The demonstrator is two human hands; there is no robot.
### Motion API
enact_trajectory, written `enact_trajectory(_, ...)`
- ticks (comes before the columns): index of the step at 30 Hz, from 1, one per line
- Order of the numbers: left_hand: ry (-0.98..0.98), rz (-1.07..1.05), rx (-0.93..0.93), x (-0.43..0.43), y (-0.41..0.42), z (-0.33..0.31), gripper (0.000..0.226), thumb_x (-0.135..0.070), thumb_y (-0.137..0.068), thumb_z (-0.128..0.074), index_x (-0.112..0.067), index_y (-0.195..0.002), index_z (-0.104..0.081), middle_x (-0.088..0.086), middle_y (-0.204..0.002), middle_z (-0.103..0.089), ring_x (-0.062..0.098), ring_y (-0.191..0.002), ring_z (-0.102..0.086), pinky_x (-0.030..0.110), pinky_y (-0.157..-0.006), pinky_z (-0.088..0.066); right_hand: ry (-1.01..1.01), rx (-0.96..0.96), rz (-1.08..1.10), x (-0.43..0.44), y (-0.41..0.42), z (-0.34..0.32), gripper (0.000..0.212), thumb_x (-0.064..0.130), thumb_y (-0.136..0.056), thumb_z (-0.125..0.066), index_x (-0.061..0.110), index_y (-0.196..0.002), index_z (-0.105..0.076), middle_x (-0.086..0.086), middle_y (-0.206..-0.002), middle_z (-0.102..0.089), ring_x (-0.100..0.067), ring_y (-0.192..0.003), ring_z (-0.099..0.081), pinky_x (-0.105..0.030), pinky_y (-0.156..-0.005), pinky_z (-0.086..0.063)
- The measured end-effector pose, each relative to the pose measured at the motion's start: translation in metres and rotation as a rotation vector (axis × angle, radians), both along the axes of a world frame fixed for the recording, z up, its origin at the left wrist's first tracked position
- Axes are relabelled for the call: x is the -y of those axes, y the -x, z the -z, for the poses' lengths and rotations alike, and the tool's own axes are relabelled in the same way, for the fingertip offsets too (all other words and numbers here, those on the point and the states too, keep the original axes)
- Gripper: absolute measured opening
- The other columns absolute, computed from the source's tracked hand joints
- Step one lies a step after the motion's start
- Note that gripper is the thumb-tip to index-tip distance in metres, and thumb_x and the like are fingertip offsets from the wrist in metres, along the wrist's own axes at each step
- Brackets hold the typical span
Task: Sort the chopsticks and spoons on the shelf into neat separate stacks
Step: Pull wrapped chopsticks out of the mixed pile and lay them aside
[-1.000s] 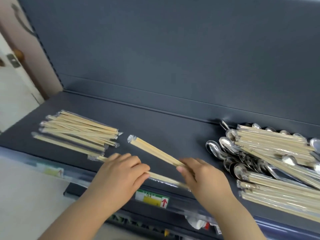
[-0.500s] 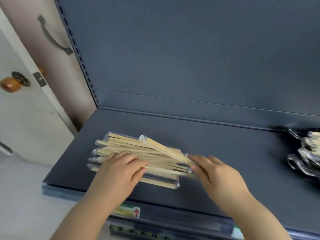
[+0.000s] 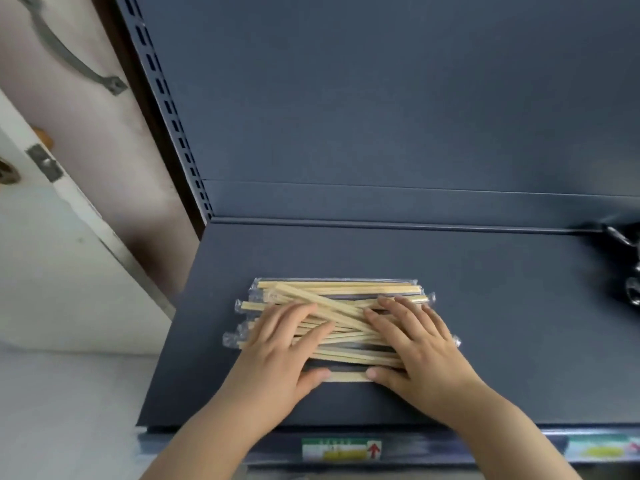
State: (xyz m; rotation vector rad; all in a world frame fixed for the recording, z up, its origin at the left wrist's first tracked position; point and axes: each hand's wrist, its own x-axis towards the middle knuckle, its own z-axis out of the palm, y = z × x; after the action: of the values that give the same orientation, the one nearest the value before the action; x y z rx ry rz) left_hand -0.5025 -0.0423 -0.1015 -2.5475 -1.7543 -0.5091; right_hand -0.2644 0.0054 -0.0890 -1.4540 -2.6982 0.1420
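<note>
A pile of wrapped wooden chopsticks (image 3: 346,292) lies on the left part of the dark grey shelf (image 3: 519,341), some sticks crossing at angles. My left hand (image 3: 277,355) rests flat on the pile's left half, fingers straight, thumb against the nearest stick. My right hand (image 3: 419,348) lies flat on the right half, thumb touching that same front stick. At the far right edge, a few shiny metal spoons (image 3: 628,271) are partly cut off by the frame.
The shelf's back panel (image 3: 381,98) rises behind the pile. A slotted upright (image 3: 173,116) runs along the left, with a door (image 3: 52,271) beyond it. Price labels (image 3: 341,450) sit on the shelf's front edge.
The chopstick pairs held a second ago now lie on the left pile. Both hands have flattened onto the pile. The view has swung left, so the mixed heap is nearly out of frame.
</note>
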Motion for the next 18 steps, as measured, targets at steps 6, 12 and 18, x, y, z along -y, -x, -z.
enact_trajectory(6, -0.015, -0.073, -0.054, -0.027, -0.010, -0.004, 0.049, -0.049, -0.084, -0.049, -0.024, -0.125, -0.059, 0.005, -0.121, -0.056, 0.027, -0.112, -0.050, 0.043, -0.097, -0.045, -0.009, -0.036, -0.031, -0.031, 0.002, -0.007, 0.058, 0.061, -0.085, -0.037, 0.029, -0.133, -0.046, 0.005, -0.134, -0.051, -0.014, -0.126, -0.035, -0.045, -0.103, -0.034)
enact_trajectory(12, -0.065, -0.042, -0.090, -0.026, -0.023, -0.023, 0.046, -0.045, -0.078, -0.061, -0.021, -0.117, -0.064, 0.000, -0.109, -0.062, 0.024, -0.100, -0.057, 0.040, -0.086, -0.050, -0.037, -0.209, 0.015, -0.019, -0.005, -0.022, 0.055, 0.057, -0.082, -0.046, 0.027, -0.127, -0.051, 0.005, -0.129, -0.055, -0.018, -0.119, -0.051, -0.038, -0.101, -0.038)
enact_trajectory(18, -0.082, 0.064, -0.015, -0.016, -0.066, -0.049, 0.033, -0.039, -0.072, -0.072, -0.025, -0.102, -0.070, -0.010, -0.088, -0.066, 0.015, -0.077, -0.064, 0.029, -0.062, -0.053, 0.111, -0.616, 0.234, 0.015, -0.034, -0.044, 0.026, 0.034, -0.086, -0.062, 0.030, -0.111, -0.065, 0.023, -0.104, -0.061, 0.002, -0.098, -0.057, -0.015, -0.085, -0.046)
